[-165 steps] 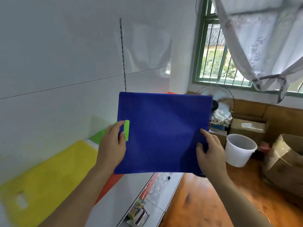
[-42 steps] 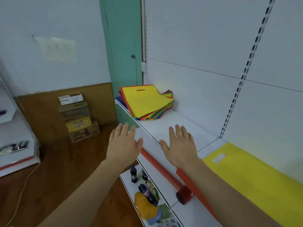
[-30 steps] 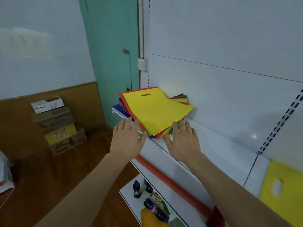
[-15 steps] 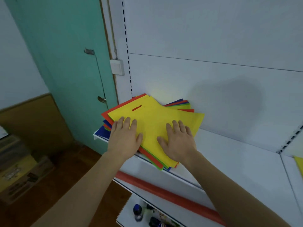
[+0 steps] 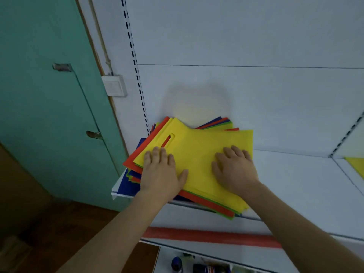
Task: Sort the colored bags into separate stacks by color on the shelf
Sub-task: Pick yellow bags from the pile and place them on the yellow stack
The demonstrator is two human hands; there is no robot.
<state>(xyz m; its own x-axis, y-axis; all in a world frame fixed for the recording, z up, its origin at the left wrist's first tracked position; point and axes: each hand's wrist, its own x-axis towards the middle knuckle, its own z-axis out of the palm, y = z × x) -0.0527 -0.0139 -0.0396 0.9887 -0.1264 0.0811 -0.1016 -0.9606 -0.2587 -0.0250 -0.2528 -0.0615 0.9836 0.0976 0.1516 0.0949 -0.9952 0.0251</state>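
resting flat, fingers spread, both hands press the yellow bag [image 5: 199, 152] atop the pile [image 5: 136, 174] at the shelf's [image 5: 295, 184] 9 o'clock end: left hand [image 5: 160, 172], right hand [image 5: 234, 170]. light, limp, slippery; pinch an edge.

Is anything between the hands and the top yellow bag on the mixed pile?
Nothing visible. The left hand and right hand both lie flat, directly on the yellow bag, which tops the mixed pile.

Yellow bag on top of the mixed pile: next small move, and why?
Probably pinch the yellow bag and lift it off. Both hands, left and right, lie flat on it with no grip yet, and red, green and blue bags sit underneath.
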